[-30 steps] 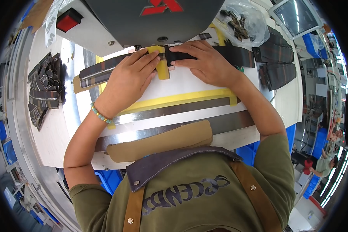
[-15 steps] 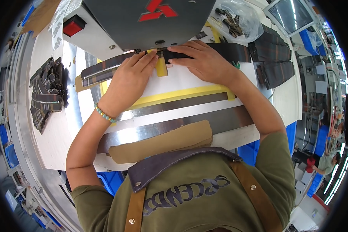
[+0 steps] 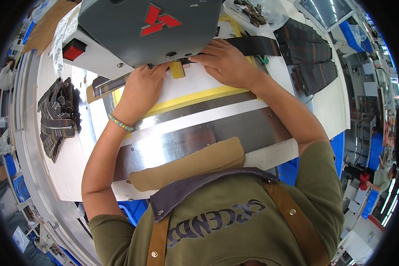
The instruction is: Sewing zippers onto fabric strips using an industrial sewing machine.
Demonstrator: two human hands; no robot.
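A long dark plaid fabric strip [image 3: 261, 45] runs crosswise beneath the dark grey sewing machine head [image 3: 119, 35]. Its left stretch lies beside my left hand [image 3: 142, 91], whose fingers are pressed together on the strip near the machine; the fingertips are partly covered by the head. On the other side my right hand [image 3: 229, 64] has its fingers closed at the strip's near edge, thumb tucked below. Between the two hands a small yellow block [image 3: 177, 70] stands out over the white work plate [image 3: 188, 83]. The needle area is hidden by the machine head.
Dark plaid strips are piled at left [image 3: 57, 119] and laid in stacks at right [image 3: 306, 48]. A clear plastic bag of small parts [image 3: 264, 15] sits at the back, near a screen [image 3: 326, 12]. Torn cardboard [image 3: 190, 164] lies along the front edge.
My viewpoint has shifted, so the machine head sits lower and further left and covers more of the strip. Both hands stay on the strip; each appears slightly further left.
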